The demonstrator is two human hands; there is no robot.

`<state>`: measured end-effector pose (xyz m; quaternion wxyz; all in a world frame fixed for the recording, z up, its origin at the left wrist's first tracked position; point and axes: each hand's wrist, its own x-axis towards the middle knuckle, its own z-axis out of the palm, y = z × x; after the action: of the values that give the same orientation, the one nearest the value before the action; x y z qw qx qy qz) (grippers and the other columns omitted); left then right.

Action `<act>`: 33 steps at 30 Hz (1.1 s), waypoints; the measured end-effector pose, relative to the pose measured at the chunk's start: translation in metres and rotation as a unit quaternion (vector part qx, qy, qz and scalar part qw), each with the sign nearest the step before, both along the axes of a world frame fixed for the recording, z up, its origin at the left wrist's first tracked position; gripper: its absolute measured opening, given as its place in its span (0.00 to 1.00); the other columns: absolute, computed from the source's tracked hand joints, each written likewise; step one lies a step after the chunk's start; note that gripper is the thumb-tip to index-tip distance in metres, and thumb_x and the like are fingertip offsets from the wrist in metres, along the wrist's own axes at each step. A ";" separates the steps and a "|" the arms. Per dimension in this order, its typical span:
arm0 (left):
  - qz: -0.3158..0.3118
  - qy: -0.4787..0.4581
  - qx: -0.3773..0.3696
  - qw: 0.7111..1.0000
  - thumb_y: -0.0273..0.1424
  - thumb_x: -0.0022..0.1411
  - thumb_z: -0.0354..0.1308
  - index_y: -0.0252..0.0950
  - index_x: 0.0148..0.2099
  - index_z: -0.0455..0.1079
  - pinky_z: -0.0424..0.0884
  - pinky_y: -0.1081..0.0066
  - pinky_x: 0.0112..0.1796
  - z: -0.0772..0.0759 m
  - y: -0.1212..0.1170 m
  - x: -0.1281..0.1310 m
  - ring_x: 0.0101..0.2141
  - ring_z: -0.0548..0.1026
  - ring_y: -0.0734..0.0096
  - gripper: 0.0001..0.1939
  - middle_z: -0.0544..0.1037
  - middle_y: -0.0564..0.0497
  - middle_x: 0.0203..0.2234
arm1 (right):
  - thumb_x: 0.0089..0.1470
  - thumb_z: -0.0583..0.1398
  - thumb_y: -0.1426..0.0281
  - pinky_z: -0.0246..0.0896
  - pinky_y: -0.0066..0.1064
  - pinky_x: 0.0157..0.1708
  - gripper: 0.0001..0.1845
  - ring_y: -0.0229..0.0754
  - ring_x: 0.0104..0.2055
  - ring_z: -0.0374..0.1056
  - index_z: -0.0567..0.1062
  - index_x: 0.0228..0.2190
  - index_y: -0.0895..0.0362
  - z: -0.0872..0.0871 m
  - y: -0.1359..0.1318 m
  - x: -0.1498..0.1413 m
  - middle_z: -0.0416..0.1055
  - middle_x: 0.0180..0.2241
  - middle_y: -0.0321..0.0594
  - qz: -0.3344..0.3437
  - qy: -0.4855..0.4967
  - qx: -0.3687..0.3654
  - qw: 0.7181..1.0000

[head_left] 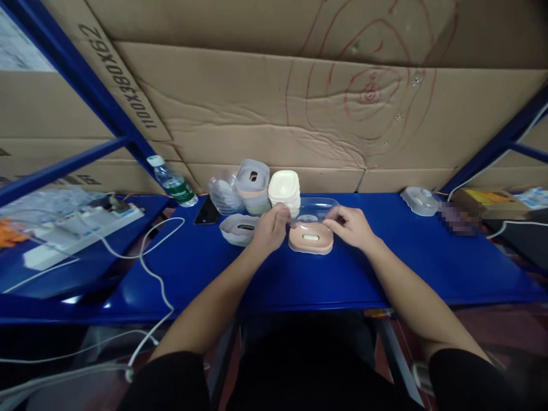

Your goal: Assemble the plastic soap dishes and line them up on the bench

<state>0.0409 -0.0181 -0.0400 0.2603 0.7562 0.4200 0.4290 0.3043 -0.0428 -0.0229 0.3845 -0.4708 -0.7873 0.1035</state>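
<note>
Between my hands is a clear plastic lid (319, 209), tilted up above a peach-coloured oval container (311, 242). My left hand (273, 227) pinches the lid's left edge, and my right hand (351, 225) grips its right edge. The peach piece rests on the blue table and has a white oblong insert in its middle. Just left of my left hand sits a grey oval piece (238, 229) with a dark slot. Behind are a stack of cream containers (285, 185), a stack of grey ones (253, 178) and nested clear lids (225, 194).
A water bottle (173, 181) leans at the back left beside a black phone (207, 212). White cables and a power strip (81, 240) lie further left. A lidded container (420, 201) stands at the back right. Cardboard (240, 85) walls the rear of the blue table (325, 288).
</note>
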 end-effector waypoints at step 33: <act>0.073 0.423 -0.032 0.903 0.45 0.75 0.43 0.37 0.66 0.65 0.73 0.61 0.43 0.010 -0.011 0.012 0.43 0.82 0.53 0.27 0.84 0.44 0.38 | 0.64 0.42 0.38 0.59 0.33 0.27 0.42 0.37 0.17 0.63 0.71 0.18 0.56 0.007 0.013 0.015 0.68 0.15 0.40 0.012 -0.171 -0.430 0.887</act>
<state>0.0529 -0.0294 -0.0299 0.0509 0.8250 0.5581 0.0732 0.3195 -0.0298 -0.0156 0.0028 -0.5907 -0.7249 0.3544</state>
